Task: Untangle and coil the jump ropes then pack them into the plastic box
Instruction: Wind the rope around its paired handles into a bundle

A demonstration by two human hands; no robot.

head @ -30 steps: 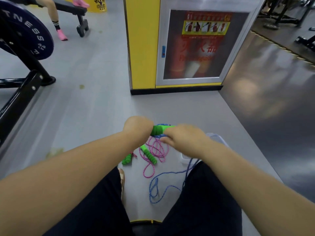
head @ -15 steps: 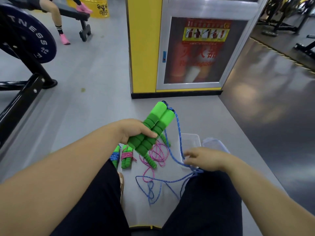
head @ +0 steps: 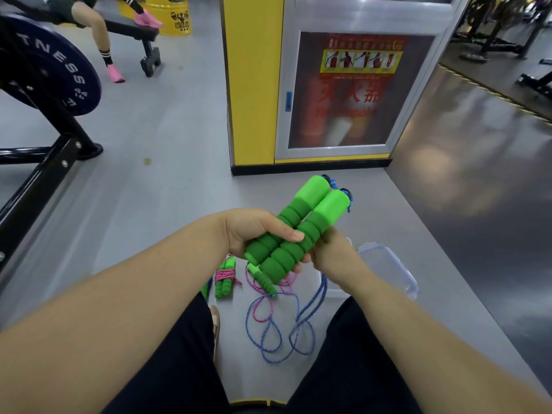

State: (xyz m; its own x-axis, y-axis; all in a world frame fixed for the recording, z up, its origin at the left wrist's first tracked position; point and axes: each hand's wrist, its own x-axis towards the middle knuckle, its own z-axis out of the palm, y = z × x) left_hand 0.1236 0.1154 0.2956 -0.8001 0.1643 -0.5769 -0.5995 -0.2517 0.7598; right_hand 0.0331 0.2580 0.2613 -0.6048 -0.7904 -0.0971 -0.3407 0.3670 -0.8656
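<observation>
We clasp the green handles [head: 298,231] side by side in our left hand [head: 254,234], raised over the grey floor [head: 179,189]; their blue cord [head: 277,339] loops below. Our right hand [head: 334,255] sits behind them, grip hidden. The plastic box [head: 388,264] lies just right, with open floor ahead.

Two green ribbed foam jump-rope handles [head: 298,227] side by side, tilted upward, blue braided cord [head: 310,303] looped on floor below, pink cord [head: 254,313] alongside, clear plastic box [head: 397,273] right.

Bare floor [head: 167,222] left, rope loops [head: 279,330] ahead
</observation>
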